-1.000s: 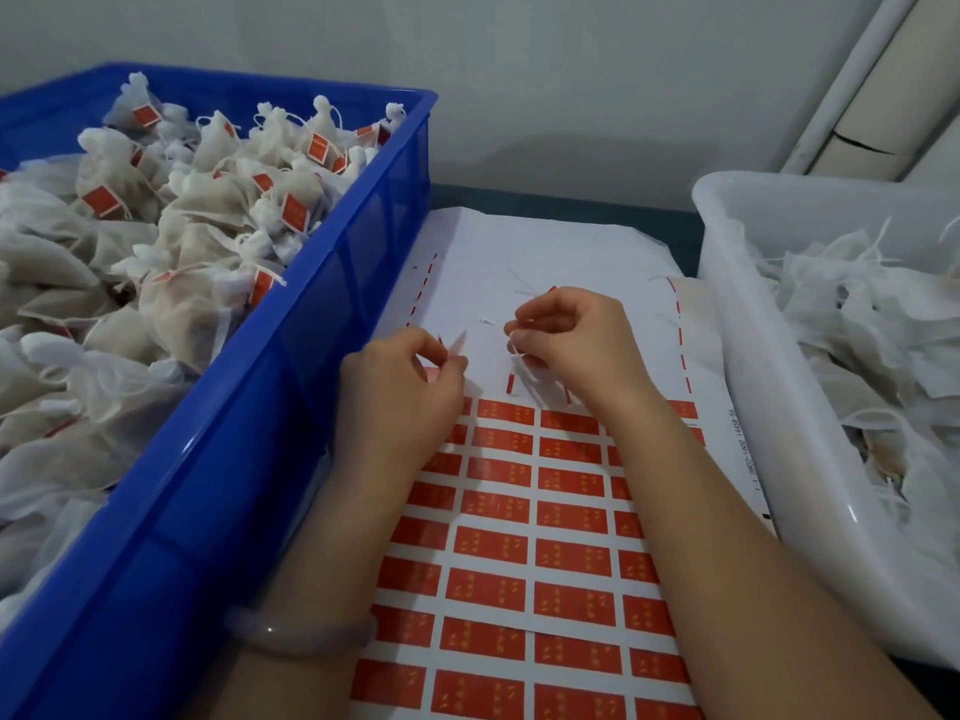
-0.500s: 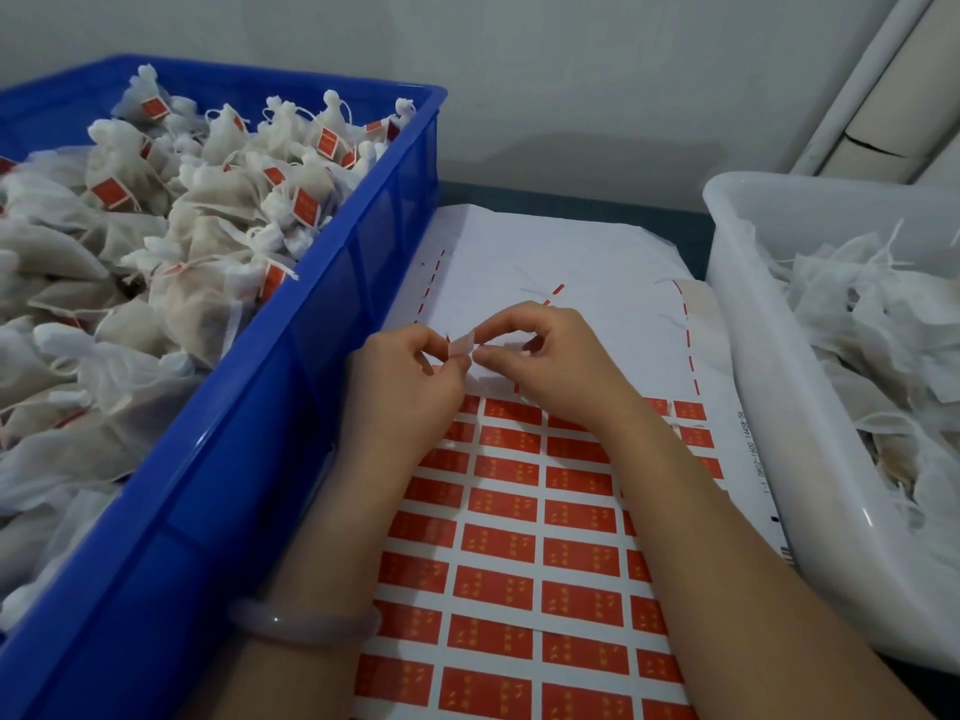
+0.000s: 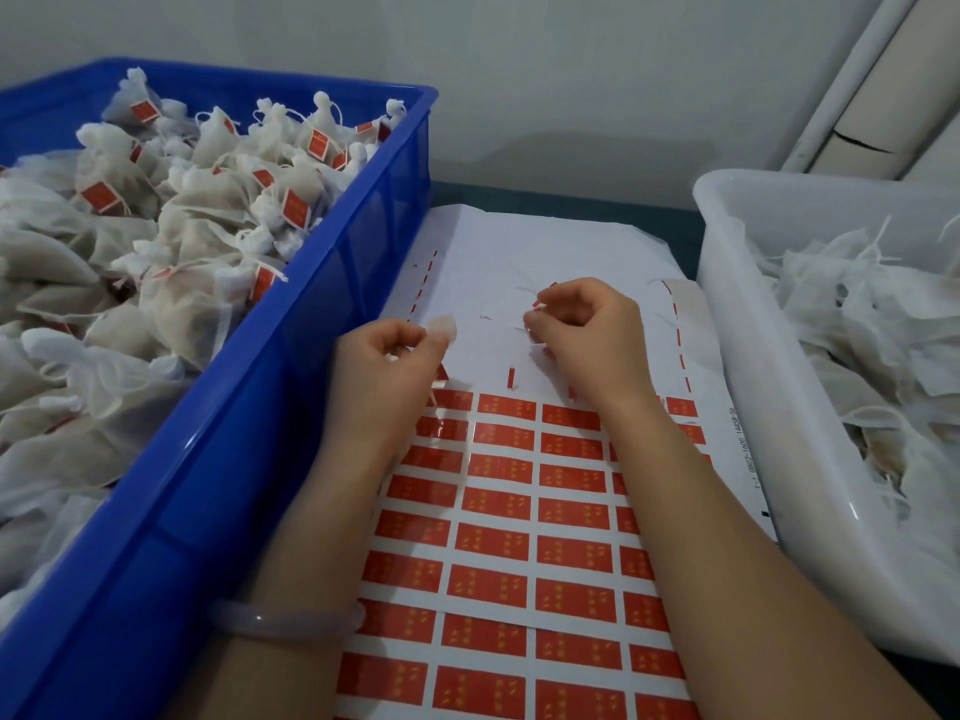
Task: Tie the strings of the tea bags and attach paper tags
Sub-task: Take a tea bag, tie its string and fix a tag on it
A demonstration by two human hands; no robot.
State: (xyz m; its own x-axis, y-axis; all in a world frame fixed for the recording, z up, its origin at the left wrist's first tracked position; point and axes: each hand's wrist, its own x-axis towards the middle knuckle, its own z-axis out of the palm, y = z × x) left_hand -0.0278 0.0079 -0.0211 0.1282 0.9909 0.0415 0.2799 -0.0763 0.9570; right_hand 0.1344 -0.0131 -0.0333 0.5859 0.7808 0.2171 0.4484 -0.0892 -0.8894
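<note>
Two containers bound the working lane. A blue crate [image 3: 311,356] takes the 9 o'clock side, its long wall running from 7 o'clock up to 11 o'clock. A white bin [image 3: 727,314] takes the 3 o'clock side, its rim running from 1 o'clock down to 4 o'clock. Between them lies the label sheet [image 3: 519,537]. It fills the lane from 6 o'clock to 12 o'clock, and its stripped white part is at the far end. The sheet's left edge passes under the crate wall, and its right edge lies just beside the bin.

The left forearm, which wears a pale bracelet [image 3: 285,621], runs close along the crate wall. The right forearm crosses the sheet toward 5 o'clock, near the bin rim.

Tagged tea bags [image 3: 208,210] are heaped in the crate at 10 o'clock. Untagged bags [image 3: 857,356] lie in the bin at 3 o'clock.

The left hand [image 3: 384,371] is curled, and its thumb and forefinger pinch a pale slip [image 3: 444,327] that sticks up toward 1 o'clock. The right hand [image 3: 587,335] is also curled, and its fingertips pinch a small red tag [image 3: 537,304] that points toward 9 o'clock. The two hands are apart, with bare white sheet between them. Both hover over the stripped rows, just beyond the first full row of red labels.
</note>
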